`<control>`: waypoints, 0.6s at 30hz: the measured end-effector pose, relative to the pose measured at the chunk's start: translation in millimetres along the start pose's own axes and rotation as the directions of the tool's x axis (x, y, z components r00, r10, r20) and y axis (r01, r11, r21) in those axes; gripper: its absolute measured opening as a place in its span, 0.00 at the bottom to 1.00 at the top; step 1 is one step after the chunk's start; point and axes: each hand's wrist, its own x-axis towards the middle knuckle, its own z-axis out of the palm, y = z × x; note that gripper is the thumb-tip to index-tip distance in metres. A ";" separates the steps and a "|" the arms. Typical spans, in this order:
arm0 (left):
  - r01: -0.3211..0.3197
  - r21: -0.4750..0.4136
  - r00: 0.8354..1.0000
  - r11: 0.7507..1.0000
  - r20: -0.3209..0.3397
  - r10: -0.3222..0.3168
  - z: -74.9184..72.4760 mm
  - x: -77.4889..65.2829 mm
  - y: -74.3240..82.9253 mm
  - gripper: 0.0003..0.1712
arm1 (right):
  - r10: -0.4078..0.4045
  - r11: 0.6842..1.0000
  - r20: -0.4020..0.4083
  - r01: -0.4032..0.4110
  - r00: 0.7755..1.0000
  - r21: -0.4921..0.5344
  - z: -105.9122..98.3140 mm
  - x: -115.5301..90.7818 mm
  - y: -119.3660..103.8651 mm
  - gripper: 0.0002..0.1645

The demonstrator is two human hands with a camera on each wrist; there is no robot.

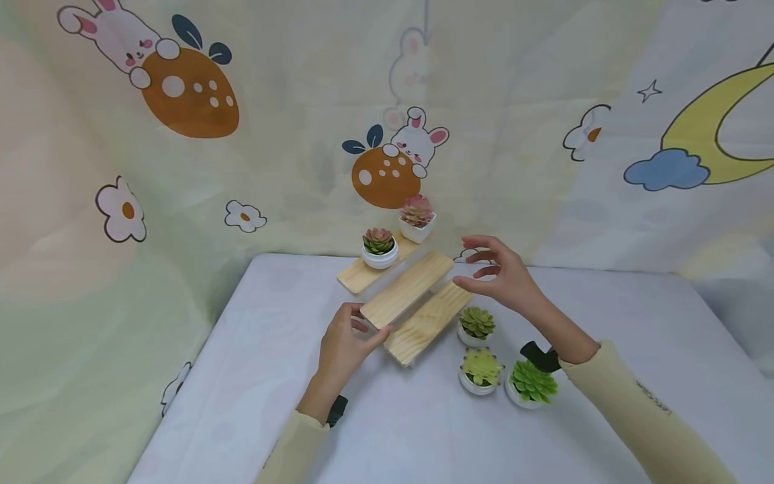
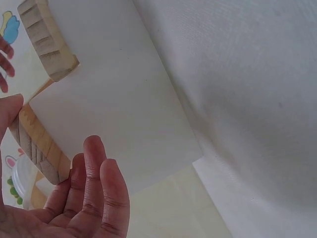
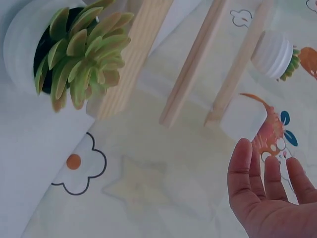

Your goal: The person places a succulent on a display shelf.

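A stepped plant stand has three pale wooden planks, the middle plank point(image 1: 408, 289) standing above the front plank point(image 1: 432, 323), with the back plank point(image 1: 357, 277) behind. My left hand point(image 1: 345, 343) pinches the near end of the middle plank between thumb and fingers; beside it the white side panel point(image 2: 119, 109) fills much of the left wrist view. On the back plank stand a red-green succulent point(image 1: 378, 243) in a round white pot and a pink succulent point(image 1: 417, 214) in a square one. My right hand point(image 1: 508, 279), fingers loosely curved and holding nothing, hovers by the stand's far right end.
Three green potted succulents stand on the white tabletop point(image 1: 290, 296) right of the stand: a darker one point(image 1: 478, 323) close to the front plank, a yellow-green one point(image 1: 482, 368) and a bright green one point(image 1: 533, 382) nearer me. A printed curtain point(image 1: 290, 134) hangs behind the table.
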 end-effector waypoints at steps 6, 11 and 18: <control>0.021 0.000 1.000 1.000 0.008 -0.021 -2.1 -0.3 -2.6 0.35 | 0.024 1.000 -0.017 -0.024 1.000 -0.002 -7.7 -13.8 -0.7 0.37; 0.016 0.014 1.000 1.000 0.007 -0.016 -2.9 0.1 -3.8 0.36 | 0.036 0.999 -0.040 -0.037 0.999 -0.035 -17.5 -34.4 4.5 0.37; -0.002 0.008 1.000 1.000 0.011 0.001 -1.0 1.4 -2.8 0.35 | 0.018 1.000 -0.116 -0.021 0.993 -0.022 -38.3 -63.1 16.9 0.37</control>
